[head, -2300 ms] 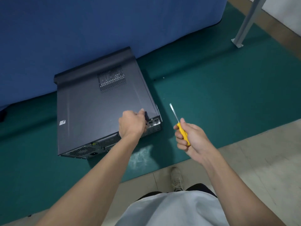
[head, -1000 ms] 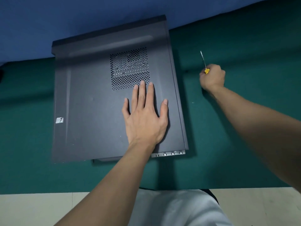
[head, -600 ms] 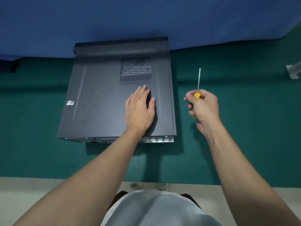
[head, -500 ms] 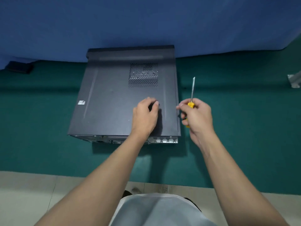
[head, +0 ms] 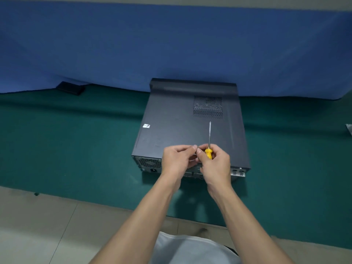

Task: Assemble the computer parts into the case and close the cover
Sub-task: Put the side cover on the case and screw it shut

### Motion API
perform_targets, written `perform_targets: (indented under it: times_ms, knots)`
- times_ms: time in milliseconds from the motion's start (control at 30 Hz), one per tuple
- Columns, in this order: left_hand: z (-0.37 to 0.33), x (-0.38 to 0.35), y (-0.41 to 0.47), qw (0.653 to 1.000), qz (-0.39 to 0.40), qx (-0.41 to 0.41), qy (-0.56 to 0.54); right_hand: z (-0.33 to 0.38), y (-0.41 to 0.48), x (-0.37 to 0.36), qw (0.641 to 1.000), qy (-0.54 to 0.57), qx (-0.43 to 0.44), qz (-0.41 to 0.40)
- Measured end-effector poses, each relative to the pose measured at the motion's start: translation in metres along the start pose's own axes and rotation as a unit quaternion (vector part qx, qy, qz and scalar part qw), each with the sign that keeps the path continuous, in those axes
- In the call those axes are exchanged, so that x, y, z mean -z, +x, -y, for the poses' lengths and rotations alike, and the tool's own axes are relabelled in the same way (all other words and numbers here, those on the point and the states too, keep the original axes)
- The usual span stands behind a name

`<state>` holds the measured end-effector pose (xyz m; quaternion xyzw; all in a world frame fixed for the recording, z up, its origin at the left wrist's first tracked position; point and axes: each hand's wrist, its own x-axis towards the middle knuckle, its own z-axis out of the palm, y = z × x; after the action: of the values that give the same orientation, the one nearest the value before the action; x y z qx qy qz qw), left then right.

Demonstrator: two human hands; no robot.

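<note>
We look down on a dark green mat (head: 76,149) spread over a pale tiled floor (head: 38,225), its near edge running across the tiles in front of us. On the mat lies a dark grey computer case (head: 190,121), flat on its side, its ported rear end towards us and its far end against a blue cloth (head: 171,44) whose hem rests on the mat. To the left, at that hem, we see a flat black object (head: 70,88). A silvery thing (head: 349,130) shows at the right edge, too cropped to identify.
</note>
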<state>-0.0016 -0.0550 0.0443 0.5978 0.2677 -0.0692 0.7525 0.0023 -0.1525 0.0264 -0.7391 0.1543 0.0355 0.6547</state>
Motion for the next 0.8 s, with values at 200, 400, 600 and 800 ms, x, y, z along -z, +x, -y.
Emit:
perform_targets:
  times_ms: [200, 400, 600, 800]
  knots:
    - [-0.006, 0.064, 0.002, 0.999, 0.034, 0.014, 0.001, -0.009, -0.031, -0.060, 0.999, 0.009, -0.004, -0.031]
    - [-0.010, 0.110, 0.019, 0.997, 0.074, 0.013, 0.019, -0.010, -0.039, -0.097, 0.995, -0.081, 0.042, -0.042]
    - [-0.005, 0.125, 0.034, 0.996, -0.019, 0.050, 0.077, -0.017, -0.040, -0.096, 0.978, -0.171, 0.075, -0.089]
    - [0.007, 0.135, 0.044, 0.988, -0.066, 0.124, 0.063, -0.034, -0.038, -0.088, 0.958, -0.250, 0.123, -0.075]
